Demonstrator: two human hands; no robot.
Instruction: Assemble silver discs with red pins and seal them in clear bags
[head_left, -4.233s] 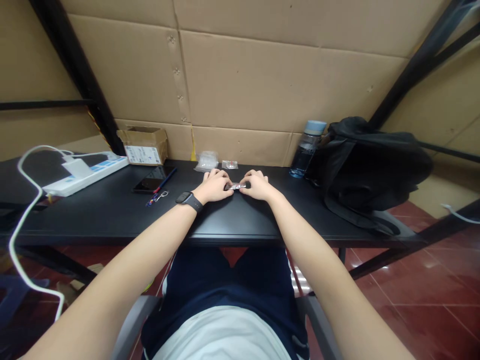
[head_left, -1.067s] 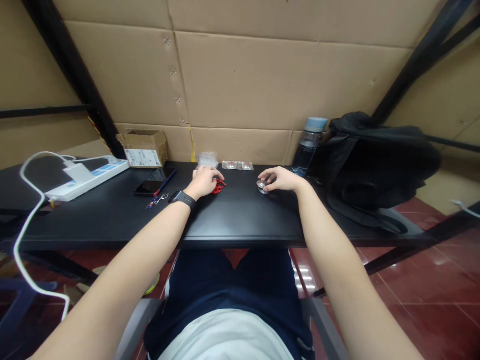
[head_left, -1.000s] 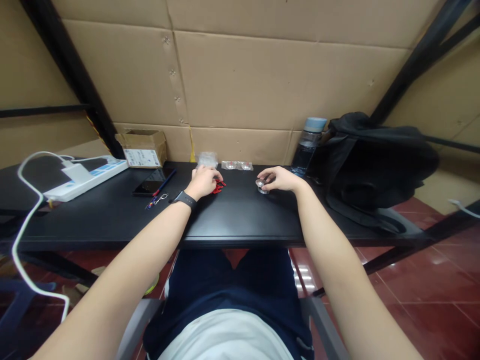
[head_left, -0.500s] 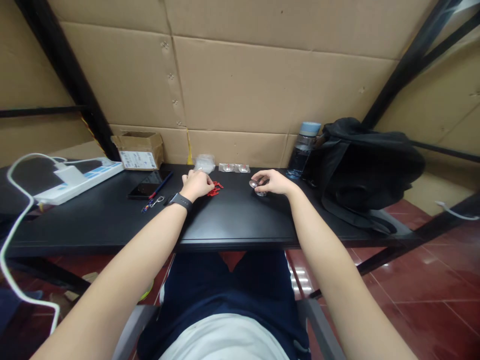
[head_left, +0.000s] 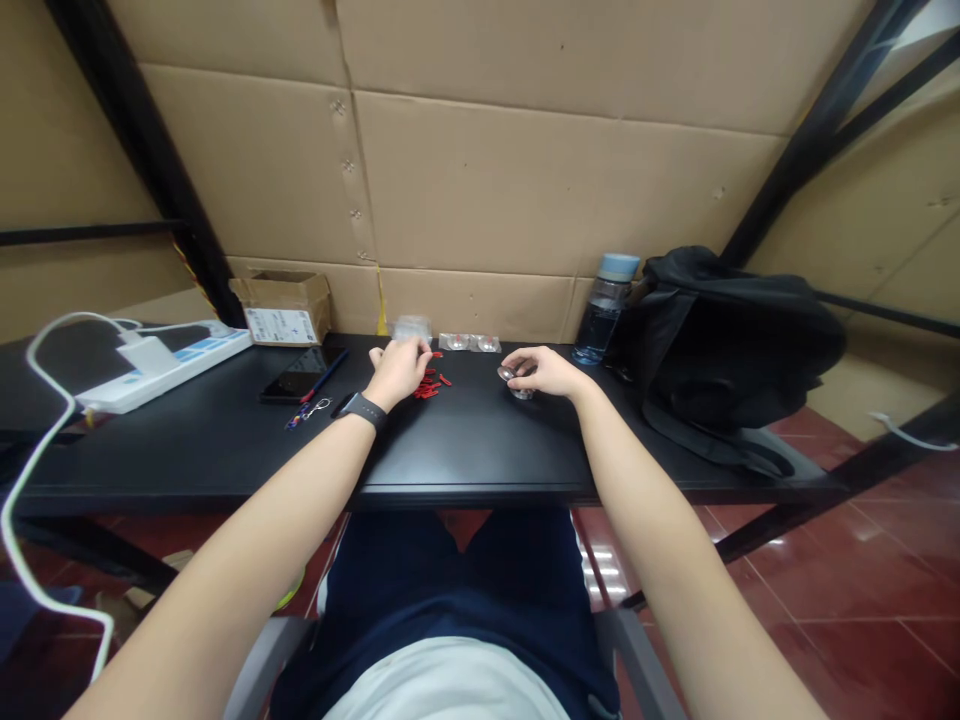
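Observation:
My left hand (head_left: pixel 401 368), with a dark watch (head_left: pixel 360 407) on its wrist, is closed in a pinch above the back of a loose pile of small red pieces (head_left: pixel 427 388). One red piece (head_left: pixel 438 354) shows at its fingertips, apart from the pile. To the right, my right hand (head_left: pixel 541 372) has its thumb and fingers closed on a small round shiny case (head_left: pixel 505 373). A clear round part (head_left: pixel 523 393) shows below those fingers, close to the table; how the two parts join is hidden.
Behind the hands lie two clear packets (head_left: pixel 470 343) and a translucent plastic bundle (head_left: pixel 412 327). At left are a phone (head_left: pixel 304 374), a keyring (head_left: pixel 307 412), a cardboard box (head_left: pixel 281 308) and a power strip (head_left: pixel 169 372). A water bottle (head_left: pixel 602 310) and black bag (head_left: pixel 735 340) stand right.
My left hand has shifted slightly right and away from the pile, uncovering more red pieces. My right hand stays at the round case. The view has tilted slightly.

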